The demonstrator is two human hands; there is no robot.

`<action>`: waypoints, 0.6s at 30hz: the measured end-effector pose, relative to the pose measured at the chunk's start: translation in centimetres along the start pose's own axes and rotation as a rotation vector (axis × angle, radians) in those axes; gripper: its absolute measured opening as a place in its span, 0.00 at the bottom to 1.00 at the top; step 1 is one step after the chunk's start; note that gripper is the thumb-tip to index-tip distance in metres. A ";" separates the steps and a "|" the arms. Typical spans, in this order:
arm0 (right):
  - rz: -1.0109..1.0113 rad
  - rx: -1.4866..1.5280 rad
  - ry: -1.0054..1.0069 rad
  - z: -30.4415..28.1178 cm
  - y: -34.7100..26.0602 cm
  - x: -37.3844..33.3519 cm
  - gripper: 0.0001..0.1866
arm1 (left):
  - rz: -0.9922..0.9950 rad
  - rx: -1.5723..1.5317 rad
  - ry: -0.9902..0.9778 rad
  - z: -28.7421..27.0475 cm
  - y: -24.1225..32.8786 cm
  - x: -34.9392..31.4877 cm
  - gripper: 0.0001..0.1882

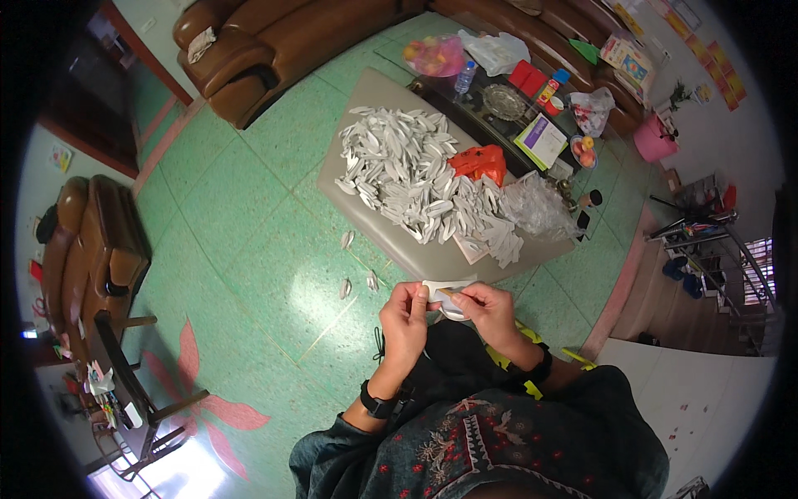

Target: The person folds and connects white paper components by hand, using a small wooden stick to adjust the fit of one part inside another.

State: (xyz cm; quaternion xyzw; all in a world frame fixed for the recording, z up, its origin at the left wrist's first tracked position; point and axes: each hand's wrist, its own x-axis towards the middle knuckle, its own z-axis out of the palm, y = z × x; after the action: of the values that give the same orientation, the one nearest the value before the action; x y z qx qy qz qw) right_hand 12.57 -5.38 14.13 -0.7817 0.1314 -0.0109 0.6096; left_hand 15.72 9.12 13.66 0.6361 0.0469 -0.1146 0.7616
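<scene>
Just in front of my body, my left hand [406, 320] pinches a white, flat-looking piece [435, 287] between thumb and fingers. My right hand [490, 314] is closed at the other side of it, with a small tan, pointed strip [446, 291] at the fingertips, lying against the white piece. Another pale curved part shows below it, partly covered by my fingers. Beyond my hands, a large heap of white-grey, leaf-shaped pieces [399, 154] lies on a grey padded bench [349, 200]. A red plastic bag [480, 163] and a clear plastic bag [536, 204] rest beside the heap.
Several stray pale pieces [346, 289] lie on the green floor [249, 249] left of the bench. Behind it stands a dark glass-topped table [465, 96] with fruit, a bottle and a glass dish. Brown sofas [291, 41] line the back; a wooden chair [145, 416] is at left.
</scene>
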 end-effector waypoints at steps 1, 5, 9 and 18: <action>0.003 -0.001 -0.002 0.1 -0.2 0.0 0.07 | -0.003 -0.001 0.002 -0.1 -0.2 0.1 0.10; -0.498 -0.582 0.073 -0.2 -1.4 0.1 0.06 | -0.102 -0.060 -0.056 -0.9 -0.3 1.3 0.10; -0.607 -0.574 0.113 -0.7 -1.1 1.2 0.06 | -0.184 -0.075 -0.217 -1.4 1.0 2.3 0.09; 0.142 0.195 -0.194 -1.4 -0.3 0.4 0.07 | 0.016 0.313 -0.036 -0.3 -0.6 1.6 0.09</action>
State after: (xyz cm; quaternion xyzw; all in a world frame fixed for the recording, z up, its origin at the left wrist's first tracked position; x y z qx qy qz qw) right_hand 12.80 -6.74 14.73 -0.7049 0.1253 0.0950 0.6917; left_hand 17.12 9.13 12.69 0.7451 0.0097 -0.1260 0.6549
